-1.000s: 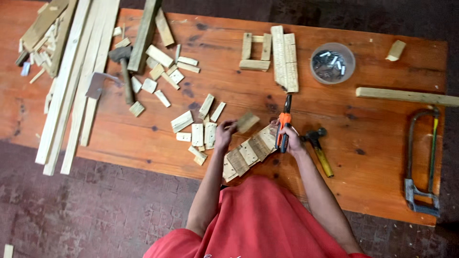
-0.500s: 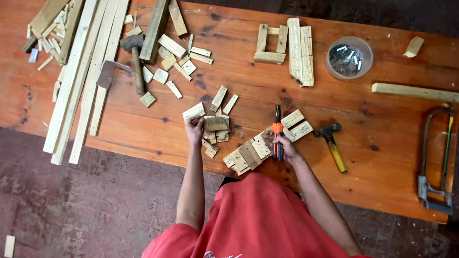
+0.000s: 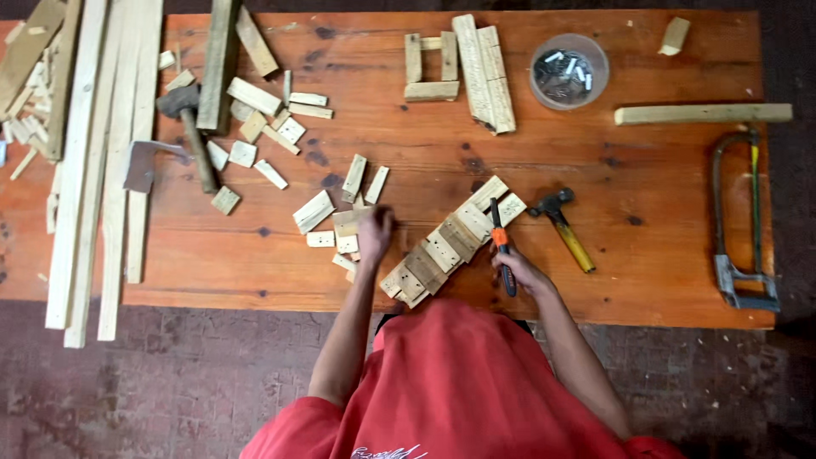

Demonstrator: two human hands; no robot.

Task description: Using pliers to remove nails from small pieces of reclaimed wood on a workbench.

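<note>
My left hand [image 3: 375, 231] rests on a cluster of small wood blocks [image 3: 344, 229] near the table's front edge, fingers curled over one block. My right hand [image 3: 520, 272] grips the black and orange handle of a screwdriver-like tool [image 3: 500, 242], which lies beside a diagonal strip of joined wood pieces [image 3: 450, 242]. A small hammer with a yellow handle [image 3: 563, 225] lies just right of that strip.
Long wood slats [image 3: 102, 170] lie along the table's left side, with a mallet [image 3: 191, 136] and scattered offcuts nearby. At the back are a small wood frame [image 3: 429, 72], a clear bowl of nails [image 3: 568, 72] and a wood bar [image 3: 701, 113]. A hacksaw [image 3: 744, 221] lies right.
My left hand moved from the joined strip out to the loose blocks on its left, then drew back slightly. My right hand stayed on the tool by the strip.
</note>
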